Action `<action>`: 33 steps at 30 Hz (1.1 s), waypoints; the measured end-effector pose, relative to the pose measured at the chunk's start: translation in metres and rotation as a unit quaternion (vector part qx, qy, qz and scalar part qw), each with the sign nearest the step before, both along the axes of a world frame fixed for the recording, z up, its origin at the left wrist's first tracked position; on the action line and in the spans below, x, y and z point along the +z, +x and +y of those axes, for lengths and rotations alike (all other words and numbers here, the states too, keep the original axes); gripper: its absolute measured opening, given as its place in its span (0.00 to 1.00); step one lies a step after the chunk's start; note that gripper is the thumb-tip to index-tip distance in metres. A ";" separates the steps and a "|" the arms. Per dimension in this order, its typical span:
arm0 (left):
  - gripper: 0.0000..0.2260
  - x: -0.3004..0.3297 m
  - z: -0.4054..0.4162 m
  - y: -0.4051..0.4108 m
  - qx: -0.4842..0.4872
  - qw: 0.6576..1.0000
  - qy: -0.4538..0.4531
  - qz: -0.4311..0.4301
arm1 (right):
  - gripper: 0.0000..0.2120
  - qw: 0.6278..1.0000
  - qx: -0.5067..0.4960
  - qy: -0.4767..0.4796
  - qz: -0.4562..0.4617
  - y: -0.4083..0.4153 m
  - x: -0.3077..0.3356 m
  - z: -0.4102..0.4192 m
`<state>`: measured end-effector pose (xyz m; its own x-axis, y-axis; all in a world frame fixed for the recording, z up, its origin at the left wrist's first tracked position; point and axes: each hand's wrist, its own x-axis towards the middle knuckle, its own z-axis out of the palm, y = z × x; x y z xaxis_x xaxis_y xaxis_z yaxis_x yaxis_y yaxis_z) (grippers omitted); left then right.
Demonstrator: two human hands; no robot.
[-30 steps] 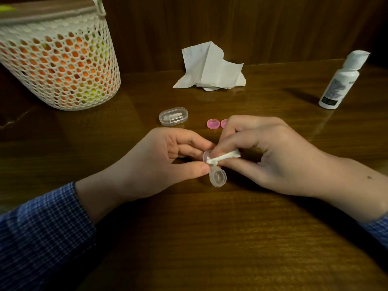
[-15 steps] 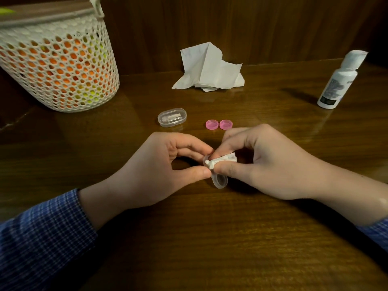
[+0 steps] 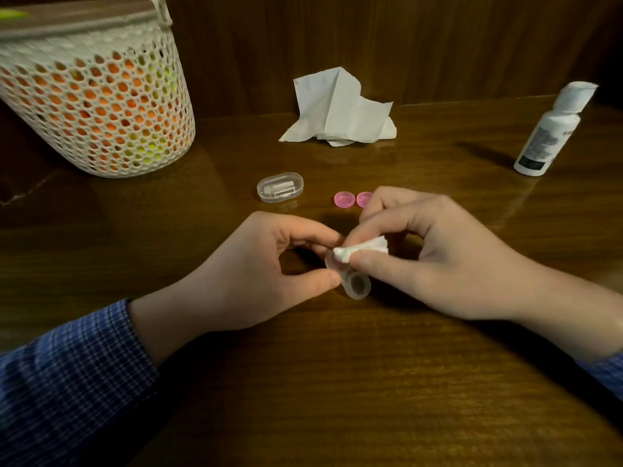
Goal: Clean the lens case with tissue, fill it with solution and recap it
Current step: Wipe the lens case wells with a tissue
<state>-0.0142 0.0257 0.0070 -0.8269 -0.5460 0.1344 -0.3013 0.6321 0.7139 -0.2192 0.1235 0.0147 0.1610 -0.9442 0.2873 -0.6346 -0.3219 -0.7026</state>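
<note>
Lens case [image 3: 352,281], clear and uncapped, sits low over the middle of the wooden table [image 3: 337,382], caught between both hands with one round well facing the camera. Starting from the far left, a white mesh basket [image 3: 101,106] stands at the back corner, orange and yellow-green shapes showing through its holes. A blue checked sleeve [image 3: 67,372] leads in to the left hand [image 3: 256,274], whose thumb and curled fingers pinch the left side of the lens case. Behind that hand, a small clear oval box [image 3: 279,187] lies flat on the table. Farther back near the wall, a crumpled white tissue [image 3: 337,109] rests by itself. Two pink caps [image 3: 344,199] lie side by side just behind the hands, the right one partly hidden by a knuckle. The right hand [image 3: 448,257] grips a twisted wad of tissue [image 3: 360,251] between thumb and forefinger, its tip pressed against the far well of the case; the remaining fingers are curled. At the far right, well apart from everything else, a white solution bottle [image 3: 549,133] stands with its cap on.
</note>
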 end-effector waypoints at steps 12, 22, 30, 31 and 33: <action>0.14 -0.001 0.002 -0.001 -0.013 1.000 -0.011 -0.020 | 0.06 0.997 0.004 0.059 0.051 0.012 -0.002 0.001; 0.13 0.001 0.003 -0.001 -0.001 1.000 -0.018 -0.010 | 0.07 0.925 -0.023 0.218 -0.309 -0.022 0.011 -0.013; 0.13 -0.003 -0.006 0.004 0.028 0.992 -0.110 -0.051 | 0.06 0.988 0.051 0.122 -0.083 -0.026 0.003 -0.007; 0.13 -0.003 -0.007 0.004 0.030 0.991 -0.115 -0.059 | 0.05 0.991 0.056 0.108 -0.054 -0.026 0.002 -0.007; 0.12 -0.005 -0.008 0.004 0.027 0.991 -0.115 -0.066 | 0.05 0.996 0.048 0.080 -0.011 -0.023 -0.001 -0.006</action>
<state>-0.0104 0.0176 0.0024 -0.8157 -0.5577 0.1534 -0.4203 0.7537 0.5052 -0.2427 0.1171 0.0138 0.2477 -0.9589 0.1384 -0.5907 -0.2627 -0.7629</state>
